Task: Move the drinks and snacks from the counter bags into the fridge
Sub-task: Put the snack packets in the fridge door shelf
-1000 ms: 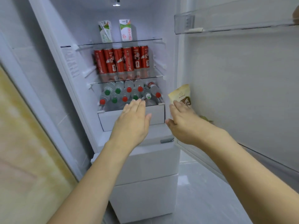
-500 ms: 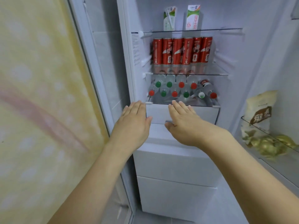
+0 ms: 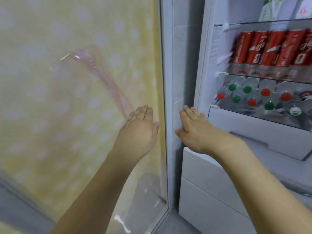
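Observation:
The open fridge (image 3: 199, 68) fills the right side of the view. Red soda cans (image 3: 270, 48) stand in a row on its middle glass shelf. Below them, water bottles (image 3: 253, 97) with red and green caps lie stacked above a white drawer (image 3: 253, 130). Two cartons (image 3: 270, 9) show at the top edge. My left hand (image 3: 138, 129) is stretched forward with straight fingers in front of the yellow dotted panel, holding nothing. My right hand (image 3: 194, 127) is also flat and empty, in front of the fridge's left edge. No bags or counter are in view.
A yellow panel with pale dots (image 3: 76, 98) and a pink streak covers the left half. A white frame (image 3: 166, 98) separates it from the fridge. White lower fridge drawers (image 3: 211, 183) sit beneath my right arm.
The view has swung left: the fridge slid to the right edge, the door and snack packet left the frame. Both hands stay flat, empty and outstretched, now in front of the panel and fridge edge.

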`<state>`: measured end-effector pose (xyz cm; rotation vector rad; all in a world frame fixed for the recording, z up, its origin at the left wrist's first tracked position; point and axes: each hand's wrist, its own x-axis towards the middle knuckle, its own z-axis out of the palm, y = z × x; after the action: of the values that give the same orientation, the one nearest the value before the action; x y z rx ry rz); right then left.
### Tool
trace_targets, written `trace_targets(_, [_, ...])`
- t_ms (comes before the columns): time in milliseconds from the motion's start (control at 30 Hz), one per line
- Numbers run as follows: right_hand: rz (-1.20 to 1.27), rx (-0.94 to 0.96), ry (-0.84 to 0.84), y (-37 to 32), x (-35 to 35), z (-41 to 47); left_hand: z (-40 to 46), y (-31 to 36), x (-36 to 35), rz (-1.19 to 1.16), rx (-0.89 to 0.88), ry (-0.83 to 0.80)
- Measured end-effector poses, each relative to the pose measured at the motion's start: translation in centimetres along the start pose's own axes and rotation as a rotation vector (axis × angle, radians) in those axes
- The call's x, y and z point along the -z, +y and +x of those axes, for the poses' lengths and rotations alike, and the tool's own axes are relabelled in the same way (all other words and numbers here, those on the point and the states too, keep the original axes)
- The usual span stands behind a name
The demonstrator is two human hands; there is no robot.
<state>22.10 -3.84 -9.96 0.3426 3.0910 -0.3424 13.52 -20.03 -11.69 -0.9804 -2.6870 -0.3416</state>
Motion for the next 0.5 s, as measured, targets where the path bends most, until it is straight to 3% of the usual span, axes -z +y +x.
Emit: trace_targets(500, [0.029, 0.377, -0.036, -13.4, -2.5, -0.1, -11.3, -8.8, 5.8, 0.158, 0.301, 0.067])
